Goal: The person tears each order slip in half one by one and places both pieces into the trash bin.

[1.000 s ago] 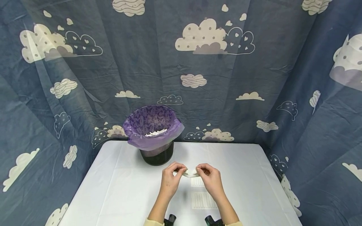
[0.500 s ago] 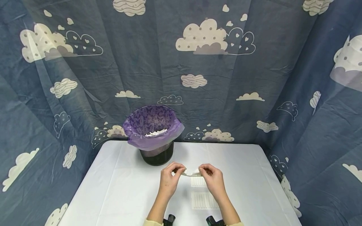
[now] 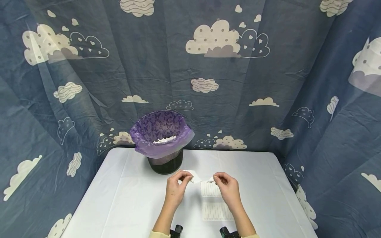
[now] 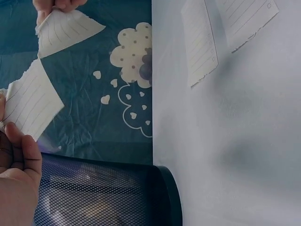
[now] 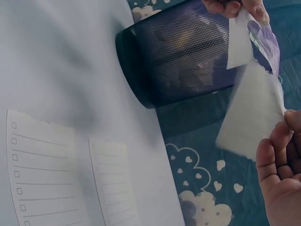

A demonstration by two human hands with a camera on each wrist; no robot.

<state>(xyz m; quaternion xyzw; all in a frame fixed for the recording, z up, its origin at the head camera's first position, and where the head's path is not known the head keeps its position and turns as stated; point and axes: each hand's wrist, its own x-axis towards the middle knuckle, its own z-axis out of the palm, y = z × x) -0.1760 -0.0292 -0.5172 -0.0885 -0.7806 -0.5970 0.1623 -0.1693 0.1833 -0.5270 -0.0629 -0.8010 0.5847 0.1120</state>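
Note:
Between finger and thumb my left hand (image 3: 175,188) pinches one part of a torn sheet of lined paper (image 4: 35,101). My right hand (image 3: 228,188) pinches the other part (image 5: 254,110) the same way. Both hands are raised over the white table (image 3: 134,198). The torn edges are ragged; in the left wrist view the two parts meet only at a narrow corner. Under the hands, two slips of lined paper with small checkboxes lie on the table, a farther slip (image 3: 209,190) and a nearer slip (image 3: 215,212), the right arm partly overlapping them.
A black mesh bin (image 3: 165,167) with a purple bag (image 3: 162,150) over its rim stands at the back left of the table. White paper scraps (image 3: 164,139) show inside it. Blue cloud-patterned curtains (image 3: 178,72) hang behind and at both sides.
The hands have drawn apart, the right hand moving right and the left hand slightly left. The paper between them, bunched and joined a second ago, has torn into two parts.

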